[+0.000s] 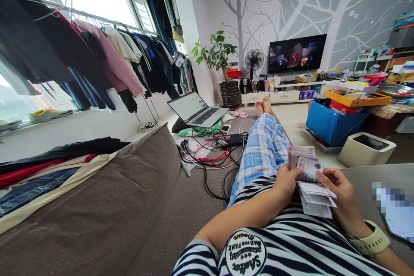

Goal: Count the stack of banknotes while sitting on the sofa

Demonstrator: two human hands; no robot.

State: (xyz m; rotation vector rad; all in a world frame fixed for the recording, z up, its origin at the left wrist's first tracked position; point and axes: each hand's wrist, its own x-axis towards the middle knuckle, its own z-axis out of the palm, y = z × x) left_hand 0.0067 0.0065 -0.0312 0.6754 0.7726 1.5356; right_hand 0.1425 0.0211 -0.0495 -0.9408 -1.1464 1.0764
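A thick stack of banknotes [299,152] is in my left hand [286,184], its fingers closed around the lower left side and the thumb lying on top. My right hand [339,189] pinches the right edge of the front banknote [308,171], which has a purple and green print. Below the stack, several pale notes [315,200] hang fanned out between the two hands, over my striped shirt. A watch with a light band [377,239] is on my right wrist.
I sit with legs stretched along a grey sofa [194,233]. An open laptop [197,110], tangled cables [210,155] and a white phone [226,128] lie to the left. A beige bin [365,150] and blue box [333,123] stand at right. A pixelated object [396,211] lies by my right arm.
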